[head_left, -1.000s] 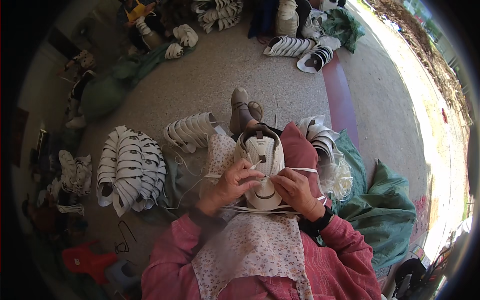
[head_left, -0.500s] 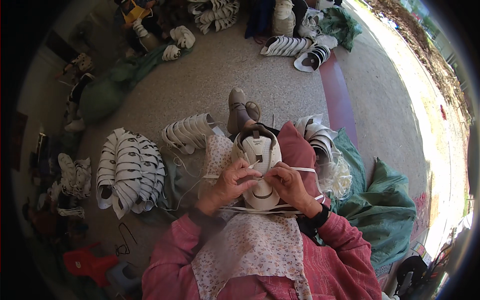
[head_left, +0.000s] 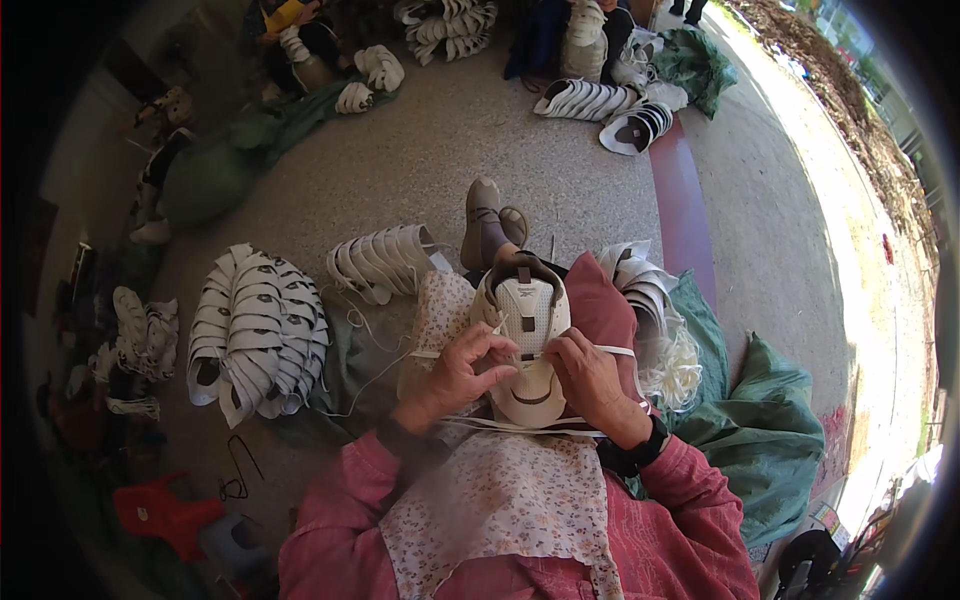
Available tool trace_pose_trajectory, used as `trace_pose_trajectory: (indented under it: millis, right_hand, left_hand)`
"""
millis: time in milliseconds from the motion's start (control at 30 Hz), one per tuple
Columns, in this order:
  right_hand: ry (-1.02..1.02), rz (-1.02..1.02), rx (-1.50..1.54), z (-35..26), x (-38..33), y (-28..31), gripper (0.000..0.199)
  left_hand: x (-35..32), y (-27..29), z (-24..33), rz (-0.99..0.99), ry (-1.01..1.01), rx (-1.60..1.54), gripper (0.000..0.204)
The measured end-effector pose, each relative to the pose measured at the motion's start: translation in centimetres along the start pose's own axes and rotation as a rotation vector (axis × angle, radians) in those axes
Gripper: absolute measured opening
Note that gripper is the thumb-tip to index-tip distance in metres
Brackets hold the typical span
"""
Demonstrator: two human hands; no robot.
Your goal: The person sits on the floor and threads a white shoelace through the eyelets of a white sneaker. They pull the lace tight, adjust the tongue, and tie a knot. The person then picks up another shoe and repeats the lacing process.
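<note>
A cream shoe upper (head_left: pixel 535 385) lies across my lap, toe toward me, with its tongue (head_left: pixel 528 298) and dark collar lining facing up. At its left edge, my left hand (head_left: pixel 468 368) is closed in a pinch on a white shoelace (head_left: pixel 502 324), whose tip sticks up above the fingers. My right hand (head_left: pixel 592 382) presses bent fingers together at the right eyelet edge; whatever sits between them is hidden. A white band runs out past that hand over the maroon cloth (head_left: pixel 597 298). Several white laces (head_left: pixel 535 432) lie across my lap below the toe.
Stacked white shoe uppers (head_left: pixel 258 335) stand at left, with another row (head_left: pixel 385 262) ahead. To the right are bundled white laces (head_left: pixel 672 375) and green sacks (head_left: pixel 765 430). A red stool (head_left: pixel 165 515) is at lower left. Other people sit among shoe uppers at the far side.
My hands have drawn slightly apart, the right one shifting from the middle of the shoe's throat toward its right edge. The whole view has shifted a little.
</note>
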State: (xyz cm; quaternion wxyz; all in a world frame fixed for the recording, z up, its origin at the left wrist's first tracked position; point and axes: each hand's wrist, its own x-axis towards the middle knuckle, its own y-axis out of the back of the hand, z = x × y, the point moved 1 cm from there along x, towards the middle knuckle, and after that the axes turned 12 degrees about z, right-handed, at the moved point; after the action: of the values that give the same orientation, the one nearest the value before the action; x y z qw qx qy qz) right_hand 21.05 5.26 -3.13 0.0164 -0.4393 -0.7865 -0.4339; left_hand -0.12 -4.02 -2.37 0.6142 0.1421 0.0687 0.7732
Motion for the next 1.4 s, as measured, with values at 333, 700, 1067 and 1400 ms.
trace_pose_trajectory:
  millis: [333, 700, 1067, 1400]
  right_hand:
    - [0.000, -0.088, -0.013, -1.7, 0.5, 0.2, 0.023]
    - [-0.047, -0.077, -0.003, -1.5, 0.5, 0.5, 0.013]
    - [0.035, -0.048, 0.118, -1.8, 1.2, 0.0, 0.012]
    - [0.054, -0.206, 0.067, -1.6, 2.4, 0.9, 0.015]
  left_hand:
    - [0.1, -0.2, -0.3, 0.054, -0.094, 0.071, 0.023]
    - [0.1, -0.1, -0.7, 0.045, -0.107, 0.111, 0.020]
    - [0.3, -0.1, -0.3, 0.016, -0.026, 0.044, 0.026]
    - [0.3, -0.4, -0.7, 0.088, -0.204, 0.188, 0.016]
